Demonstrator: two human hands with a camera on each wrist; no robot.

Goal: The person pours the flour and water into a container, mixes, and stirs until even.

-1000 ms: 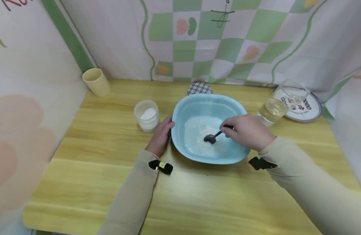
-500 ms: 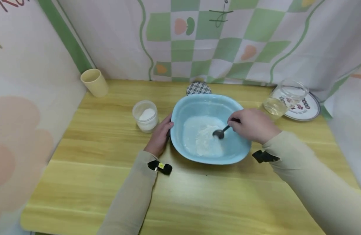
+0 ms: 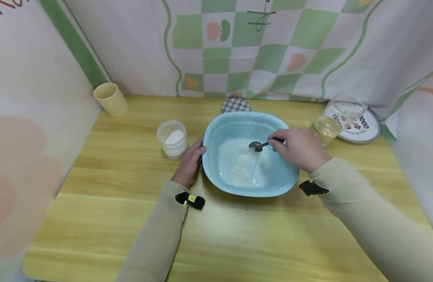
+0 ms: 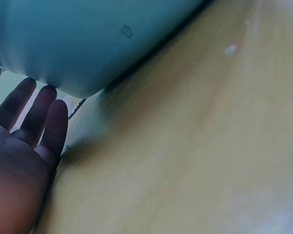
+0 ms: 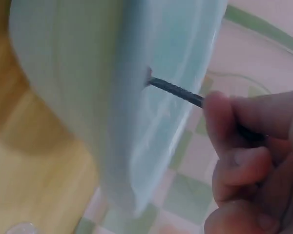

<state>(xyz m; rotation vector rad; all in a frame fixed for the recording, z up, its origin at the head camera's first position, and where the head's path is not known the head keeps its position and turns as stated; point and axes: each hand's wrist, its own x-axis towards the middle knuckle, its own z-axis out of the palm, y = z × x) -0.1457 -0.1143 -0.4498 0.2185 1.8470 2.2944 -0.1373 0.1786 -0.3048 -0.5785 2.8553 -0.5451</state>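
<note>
Well, white powder (image 3: 242,170) in blue basin (image 3: 234,125).

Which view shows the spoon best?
The head view: the spoon shows its dark scoop and part of its handle, pinched by the right hand. The right wrist view shows mainly the handle, the scoop mostly hidden behind the basin. The left wrist view shows none of it.
</note>
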